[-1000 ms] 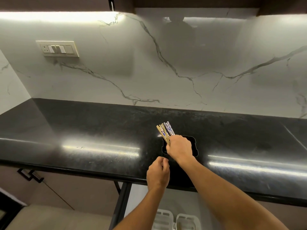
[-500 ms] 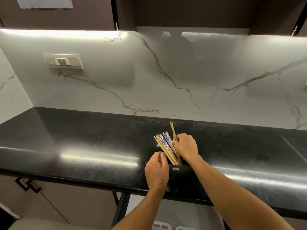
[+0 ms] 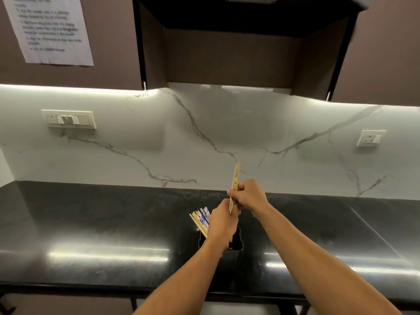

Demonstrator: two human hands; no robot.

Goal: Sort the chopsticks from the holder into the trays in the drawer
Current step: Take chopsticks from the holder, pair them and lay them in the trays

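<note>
Head view: black table (image 3: pixel 91 219) under a marble wall; on it a black holder (image 3: pixel 236 243) with chopsticks (image 3: pixel 201 220) fanning left. Right hand (image 3: pixel 248 196) is closed around a raised chopstick pair (image 3: pixel 235 180); left hand (image 3: pixel 222 221), curled, touches its lower end.

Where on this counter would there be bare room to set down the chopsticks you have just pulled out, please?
The black counter is bare left of the holder, out to the side wall, and also right of it, toward the wall socket. It is crowded only at the holder, where both hands meet: the left hand beside the remaining chopsticks, the right hand gripping the pulled chopsticks.
</note>
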